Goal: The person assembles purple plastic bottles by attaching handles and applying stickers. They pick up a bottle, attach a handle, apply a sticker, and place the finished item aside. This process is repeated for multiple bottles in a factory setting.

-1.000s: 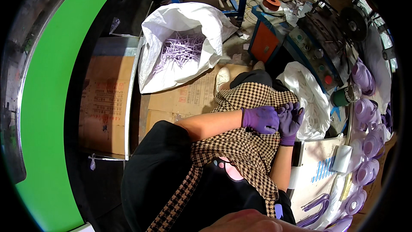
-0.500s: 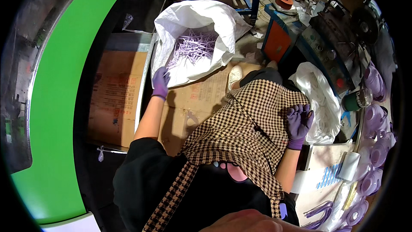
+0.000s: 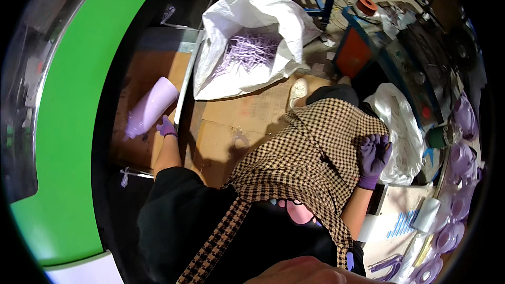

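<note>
My left hand (image 3: 167, 127), in a purple glove, is beside the frame's metal edge with its fingers apart and nothing in them. Just left of it, a pale purple bottle-shaped piece (image 3: 154, 106) lies slanted over the cardboard-lined bay (image 3: 152, 150), its narrow end toward the lower left. A small gap seems to part the hand from it. My right hand (image 3: 374, 159), gloved too, rests palm up against my checked apron (image 3: 310, 142), fingers loosely curled and empty.
Ahead stands an open white woven sack (image 3: 221, 81) with thin purple strips (image 3: 250, 51) inside. A green machine panel (image 3: 63, 142) rises at the left. At the right are a white bag (image 3: 397, 126), a green jar (image 3: 439, 135) and several purple round parts (image 3: 462, 159).
The purple bottle-shaped piece has appeared in the bay. My left hand has moved from the sack's edge toward me and left, beside the piece. My right hand stays at the apron.
</note>
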Demonstrator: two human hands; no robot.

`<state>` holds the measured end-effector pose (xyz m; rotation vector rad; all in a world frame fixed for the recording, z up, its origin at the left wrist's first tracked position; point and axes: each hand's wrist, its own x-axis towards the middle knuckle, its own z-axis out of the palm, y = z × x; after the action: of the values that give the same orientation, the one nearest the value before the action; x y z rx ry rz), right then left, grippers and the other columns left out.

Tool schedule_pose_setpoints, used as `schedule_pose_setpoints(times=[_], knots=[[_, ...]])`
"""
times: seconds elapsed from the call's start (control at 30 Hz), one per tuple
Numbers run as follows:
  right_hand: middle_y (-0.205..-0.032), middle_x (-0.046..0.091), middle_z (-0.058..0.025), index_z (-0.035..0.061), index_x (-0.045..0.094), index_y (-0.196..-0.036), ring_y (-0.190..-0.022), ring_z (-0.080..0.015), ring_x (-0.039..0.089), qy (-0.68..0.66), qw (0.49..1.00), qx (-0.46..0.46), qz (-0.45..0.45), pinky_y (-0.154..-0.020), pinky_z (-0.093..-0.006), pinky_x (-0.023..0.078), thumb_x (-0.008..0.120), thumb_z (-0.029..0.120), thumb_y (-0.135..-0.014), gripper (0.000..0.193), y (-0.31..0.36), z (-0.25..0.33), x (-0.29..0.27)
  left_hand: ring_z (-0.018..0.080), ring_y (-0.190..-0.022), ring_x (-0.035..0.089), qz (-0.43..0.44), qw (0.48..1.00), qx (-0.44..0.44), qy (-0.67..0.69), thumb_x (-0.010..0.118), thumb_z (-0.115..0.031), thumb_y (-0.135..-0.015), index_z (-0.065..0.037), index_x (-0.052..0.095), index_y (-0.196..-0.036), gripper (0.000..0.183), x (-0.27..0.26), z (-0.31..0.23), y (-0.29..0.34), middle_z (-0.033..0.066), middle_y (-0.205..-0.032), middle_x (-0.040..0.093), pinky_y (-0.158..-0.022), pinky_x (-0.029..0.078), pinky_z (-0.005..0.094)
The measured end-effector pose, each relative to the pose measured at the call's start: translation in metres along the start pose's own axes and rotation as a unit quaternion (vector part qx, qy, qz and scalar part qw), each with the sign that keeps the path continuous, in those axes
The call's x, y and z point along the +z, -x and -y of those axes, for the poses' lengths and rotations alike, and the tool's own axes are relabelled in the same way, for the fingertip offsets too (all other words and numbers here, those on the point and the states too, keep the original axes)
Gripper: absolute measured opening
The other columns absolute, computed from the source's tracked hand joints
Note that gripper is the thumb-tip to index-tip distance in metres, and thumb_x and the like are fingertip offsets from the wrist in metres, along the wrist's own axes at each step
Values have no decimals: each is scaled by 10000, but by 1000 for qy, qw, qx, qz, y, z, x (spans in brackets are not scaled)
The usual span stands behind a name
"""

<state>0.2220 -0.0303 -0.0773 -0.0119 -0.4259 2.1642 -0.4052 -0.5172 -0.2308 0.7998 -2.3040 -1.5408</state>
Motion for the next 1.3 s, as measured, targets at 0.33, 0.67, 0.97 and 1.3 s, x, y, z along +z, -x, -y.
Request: schedule_pose_setpoints(times=[0.33, 0.67, 0.97, 1.3], knots=[[-1279, 613, -176, 42, 592, -1328, -1229, -299, 549, 3, 996, 58, 67, -1116, -482, 412, 449, 336, -1082, 409, -8, -3, -2, 311, -822, 683, -39, 999, 15, 11, 656, -293, -845, 137, 588, -1176, 547, -69, 44, -67, 241, -964, 693, -701, 544, 403], [-1167, 631, -138, 33, 597, -1247, -1132, -278, 584, 95, 995, 40, -9, -1035, -452, 496, 490, 338, -1070, 369, -11, -9, 2, 341, -884, 693, 71, 951, 67, -293, 661, -406, -877, 44, 639, -1189, 548, -90, 38, -47, 227, -1035, 706, -725, 538, 440], [-980, 527, -51, 66, 552, -1129, -952, -205, 497, 200, 976, 53, -60, -883, -348, 425, 548, 341, -1044, 288, -13, -27, 35, 415, -1004, 690, 124, 686, 334, -634, 658, -534, -899, -59, 661, -1253, 592, -87, -94, -111, 219, -1136, 711, -877, 542, 498], [-959, 508, -38, 77, 572, -1108, -942, -187, 476, 203, 976, 51, -60, -892, -355, 407, 542, 336, -1049, 267, -13, -30, 36, 333, -1315, 513, 394, 778, 480, -99, 875, -290, -746, 13, 496, -1400, 814, -67, -201, -75, 202, -1416, 517, -1077, 432, 408]])
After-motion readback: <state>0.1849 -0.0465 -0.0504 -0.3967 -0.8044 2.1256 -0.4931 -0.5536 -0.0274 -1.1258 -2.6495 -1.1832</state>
